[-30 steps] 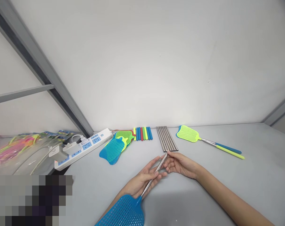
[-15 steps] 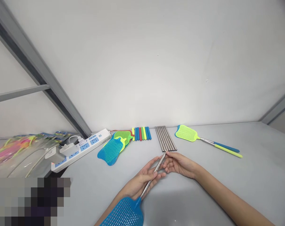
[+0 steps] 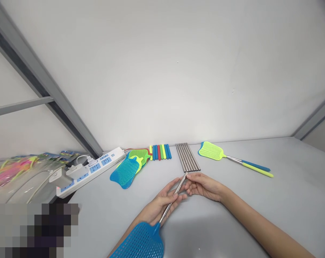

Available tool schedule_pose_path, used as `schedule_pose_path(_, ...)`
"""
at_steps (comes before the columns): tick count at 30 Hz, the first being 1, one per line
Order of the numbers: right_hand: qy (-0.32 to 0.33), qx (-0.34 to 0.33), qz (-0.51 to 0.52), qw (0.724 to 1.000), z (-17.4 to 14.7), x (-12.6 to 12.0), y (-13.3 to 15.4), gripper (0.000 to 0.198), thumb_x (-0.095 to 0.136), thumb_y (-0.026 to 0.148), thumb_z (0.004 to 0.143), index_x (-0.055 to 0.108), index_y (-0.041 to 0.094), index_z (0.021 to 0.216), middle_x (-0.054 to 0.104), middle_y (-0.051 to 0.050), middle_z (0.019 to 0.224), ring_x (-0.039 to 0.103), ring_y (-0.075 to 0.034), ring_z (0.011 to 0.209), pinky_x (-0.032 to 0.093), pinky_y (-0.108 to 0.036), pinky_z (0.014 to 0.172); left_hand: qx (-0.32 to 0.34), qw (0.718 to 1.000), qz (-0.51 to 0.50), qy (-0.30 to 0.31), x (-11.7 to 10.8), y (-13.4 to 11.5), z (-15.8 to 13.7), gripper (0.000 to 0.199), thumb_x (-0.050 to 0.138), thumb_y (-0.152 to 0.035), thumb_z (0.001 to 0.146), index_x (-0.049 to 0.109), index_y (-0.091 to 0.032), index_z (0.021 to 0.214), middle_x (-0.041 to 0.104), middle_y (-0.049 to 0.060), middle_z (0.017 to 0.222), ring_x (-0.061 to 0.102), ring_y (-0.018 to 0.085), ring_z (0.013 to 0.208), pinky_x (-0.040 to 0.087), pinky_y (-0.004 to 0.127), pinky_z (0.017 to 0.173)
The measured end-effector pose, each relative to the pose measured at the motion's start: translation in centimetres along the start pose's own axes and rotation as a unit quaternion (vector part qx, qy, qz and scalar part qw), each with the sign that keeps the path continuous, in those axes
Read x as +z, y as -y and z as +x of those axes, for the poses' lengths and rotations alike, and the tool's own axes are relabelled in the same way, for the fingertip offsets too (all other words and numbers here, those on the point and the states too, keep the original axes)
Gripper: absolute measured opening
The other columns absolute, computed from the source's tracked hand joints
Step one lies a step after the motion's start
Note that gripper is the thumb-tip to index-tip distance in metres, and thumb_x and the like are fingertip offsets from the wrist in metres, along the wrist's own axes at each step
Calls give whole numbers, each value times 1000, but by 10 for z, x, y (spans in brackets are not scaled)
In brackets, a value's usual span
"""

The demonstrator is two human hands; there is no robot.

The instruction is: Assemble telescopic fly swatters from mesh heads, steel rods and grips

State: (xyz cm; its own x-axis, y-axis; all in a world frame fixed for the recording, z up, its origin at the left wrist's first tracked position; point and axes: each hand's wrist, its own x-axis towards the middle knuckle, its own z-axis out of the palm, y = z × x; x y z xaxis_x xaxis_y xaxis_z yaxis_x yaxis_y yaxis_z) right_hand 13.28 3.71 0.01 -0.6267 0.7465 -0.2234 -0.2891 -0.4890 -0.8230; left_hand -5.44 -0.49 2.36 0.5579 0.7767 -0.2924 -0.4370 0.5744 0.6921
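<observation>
My left hand (image 3: 161,206) is closed round the metal rod of a fly swatter, its thumb pressed along the shaft. The swatter's blue mesh head (image 3: 143,243) points down toward me at the bottom edge. At the rod's far end, the fingertips of my right hand (image 3: 204,186) pinch the bare tip. Just beyond lie several metal rods (image 3: 187,157) side by side. Left of them is a row of coloured handle grips (image 3: 161,152) in blue, red, green and yellow. A pile of loose swatter heads (image 3: 127,172), blue on top, overlaps farther left.
Two swatters with grips, a yellow one (image 3: 212,151) over a blue one, rest at the right on the grey table (image 3: 259,204). A white power strip (image 3: 98,168) with plugs and cables runs along the left. Plastic-wrapped items (image 3: 17,175) lie beyond it. A wall stands behind.
Both hands keep nearly the same hold on the swatter rod. The whole view has shifted slightly, with things appearing a little farther left and up.
</observation>
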Motion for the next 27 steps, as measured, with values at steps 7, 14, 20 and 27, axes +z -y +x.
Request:
schedule_pose_path(7,-1,-2,4,1000,1,1,0,27,48,34,77,57,8,79,62,-10,79,58,-11,64,42,-25,65,-5,1000,-16,-4,-5,1,4,45,52,-9,73,42,-15,116,53,8,110,54,14,94,24,27,96)
schedule_pose_path(14,-6,1,3,1000,0,3,-1,29,49,36,76,57,9,80,62,-10,78,58,-11,63,42,-25,65,-3,1000,-24,19,-10,0,6,44,53,-8,72,45,-14,115,53,9,110,54,15,94,26,26,95)
schedule_pose_path(20,-3,0,3,1000,-1,5,1,28,50,33,76,56,10,90,62,-8,75,58,-11,63,43,-25,65,-10,999,-28,19,-8,-1,5,41,49,-7,73,47,-13,114,57,7,105,53,12,95,27,22,94)
schedule_pose_path(27,9,-4,0,1000,-2,7,3,29,47,34,78,55,10,92,62,-10,78,58,-12,66,43,-25,66,-15,998,-57,-6,-8,0,5,48,48,-5,73,40,-12,120,57,9,106,54,13,94,30,19,92)
